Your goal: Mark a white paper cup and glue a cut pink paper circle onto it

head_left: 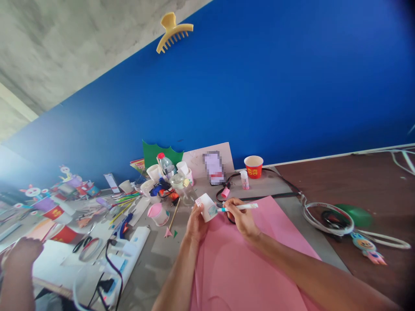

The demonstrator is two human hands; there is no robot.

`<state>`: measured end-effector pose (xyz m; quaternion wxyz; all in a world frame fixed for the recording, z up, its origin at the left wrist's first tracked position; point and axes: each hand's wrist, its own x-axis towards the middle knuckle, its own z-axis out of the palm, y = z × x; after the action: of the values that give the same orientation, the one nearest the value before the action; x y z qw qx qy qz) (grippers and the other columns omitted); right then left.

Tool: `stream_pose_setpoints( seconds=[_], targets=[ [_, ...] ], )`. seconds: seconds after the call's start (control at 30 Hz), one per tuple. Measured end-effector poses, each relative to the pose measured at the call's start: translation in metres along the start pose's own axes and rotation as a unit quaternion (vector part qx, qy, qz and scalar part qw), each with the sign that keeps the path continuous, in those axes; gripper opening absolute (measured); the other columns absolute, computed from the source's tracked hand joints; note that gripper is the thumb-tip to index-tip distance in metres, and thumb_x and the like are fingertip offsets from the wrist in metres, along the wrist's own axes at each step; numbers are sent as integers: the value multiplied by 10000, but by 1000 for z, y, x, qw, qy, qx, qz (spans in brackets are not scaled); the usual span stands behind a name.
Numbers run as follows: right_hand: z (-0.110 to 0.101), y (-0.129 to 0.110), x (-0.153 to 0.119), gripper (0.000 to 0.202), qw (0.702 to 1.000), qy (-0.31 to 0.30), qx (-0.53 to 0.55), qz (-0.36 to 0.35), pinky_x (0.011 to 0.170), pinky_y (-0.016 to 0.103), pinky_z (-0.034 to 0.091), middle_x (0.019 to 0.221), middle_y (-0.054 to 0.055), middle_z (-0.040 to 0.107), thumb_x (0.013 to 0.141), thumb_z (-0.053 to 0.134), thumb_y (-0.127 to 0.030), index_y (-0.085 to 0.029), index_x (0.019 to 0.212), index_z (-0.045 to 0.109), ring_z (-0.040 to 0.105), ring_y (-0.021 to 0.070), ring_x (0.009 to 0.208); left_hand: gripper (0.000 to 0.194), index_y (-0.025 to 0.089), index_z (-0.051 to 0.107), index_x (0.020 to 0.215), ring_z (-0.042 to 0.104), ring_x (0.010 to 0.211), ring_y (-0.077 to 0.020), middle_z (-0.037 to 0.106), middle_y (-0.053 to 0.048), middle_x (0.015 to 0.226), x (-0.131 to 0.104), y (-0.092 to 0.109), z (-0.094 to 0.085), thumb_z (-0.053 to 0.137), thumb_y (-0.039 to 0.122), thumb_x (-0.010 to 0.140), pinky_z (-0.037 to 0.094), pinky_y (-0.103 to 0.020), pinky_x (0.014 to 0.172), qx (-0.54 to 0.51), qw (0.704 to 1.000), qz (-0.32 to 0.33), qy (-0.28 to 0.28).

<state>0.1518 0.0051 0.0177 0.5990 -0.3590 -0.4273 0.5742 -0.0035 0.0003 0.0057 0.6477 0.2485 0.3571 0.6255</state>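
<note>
1. White and small, a paper piece (207, 208) with blue-green lines is up in the left hand (196, 220). I cannot tell if it is a cup or flat.
2. The left grip is pinching this paper piece between thumb and fingers.
3. The right hand (241, 219) has its grip pinched around a thin white marker pen (249, 207) with a blue-green end. That end is right by the paper; I cannot tell if they touch.
4. Both hands are near the far end of a big pink sheet (246, 268) on the gray table (162, 259).
5. To the left, a round white tub with a pink top (158, 214) stands near a thin tan stick (175, 214).
6. Behind, a red paper cup with yellow marks (253, 170) stands near a small white-and-pink bottle (244, 180).
7. Another person's bare hand (24, 254) is at the left edge.
</note>
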Motion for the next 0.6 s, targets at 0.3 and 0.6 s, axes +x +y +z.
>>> stream_pose_setpoints(
  seconds=[0.3, 0.6],
  targets=[
    [-2, -7, 0, 285, 1000, 6, -5, -4, 456, 243, 290, 449, -55, 439, 695, 632, -462, -214, 586, 542, 374, 104, 444, 612, 139, 567, 1238, 672, 993, -313, 731, -116, 970, 1, -1, -1, 777, 256, 675, 491, -435, 928, 8, 1000, 2, -19],
    [0, -7, -2, 285, 1000, -6, -22, -6, 441, 233, 272, 485, -48, 444, 707, 625, -458, -205, 600, 551, 363, 99, 459, 614, 140, 557, 1247, 675, 973, -299, 728, -102, 939, -1, -1, 2, 769, 257, 682, 485, -424, 917, 14, 1000, 7, -26]
  ],
)
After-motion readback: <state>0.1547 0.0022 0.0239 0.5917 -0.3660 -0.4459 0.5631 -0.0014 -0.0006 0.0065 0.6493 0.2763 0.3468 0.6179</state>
